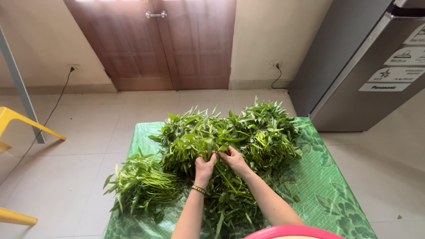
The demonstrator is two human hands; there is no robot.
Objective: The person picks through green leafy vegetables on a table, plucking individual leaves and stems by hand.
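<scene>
Head view
Left hand: the left hand [204, 167] is curled into the middle of the greens, fingers closed around a stem at the top of the pile; a dark and yellow wristband [198, 190] sits on its wrist.
Right hand: the right hand [234, 159] lies just beside the left hand, fingertips nearly touching it, pinching the same cluster of stems and leaves.
Held item: the water spinach pile [221, 146], long green stems with pointed leaves, lies directly under and around both hands, spreading beyond them away from the person.
Second bundle: a loose bundle of stems [144, 181] lies left of the left hand, apart from it, leaves fanning out over the mat's edge.
Third bundle: a bunch with pale stem ends [270, 148] lies right of the right hand, touching the main pile.
Surface: a green patterned plastic mat [332, 190] on the tiled floor carries all the greens.
Near edge: a pink basin rim [292, 231] shows below the right forearm, closest to the person.
Surroundings: a yellow plastic chair [13, 117] stands well left of the hands; a grey refrigerator [367, 66] stands well right; a brown wooden door [155, 44] stands beyond the pile.
</scene>
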